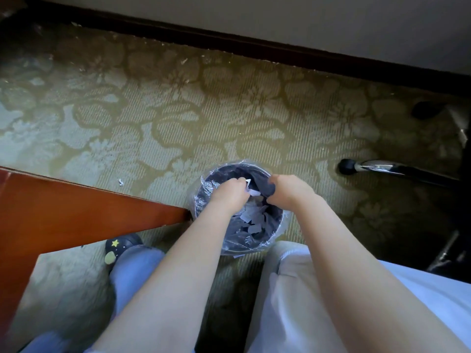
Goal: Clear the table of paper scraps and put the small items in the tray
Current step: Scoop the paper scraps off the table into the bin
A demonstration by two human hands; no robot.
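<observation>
White paper scraps already lie in the lined bin at six o'clock — the dumping step. Left hand pinches one scrap; right hand is curled, contents unclear. Next: let go over the bin, then back to the table at nine.

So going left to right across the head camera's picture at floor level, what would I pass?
Wooden table → shoe with a star → left hand → right hand, both over the lined bin → chair leg with a black foot.
</observation>
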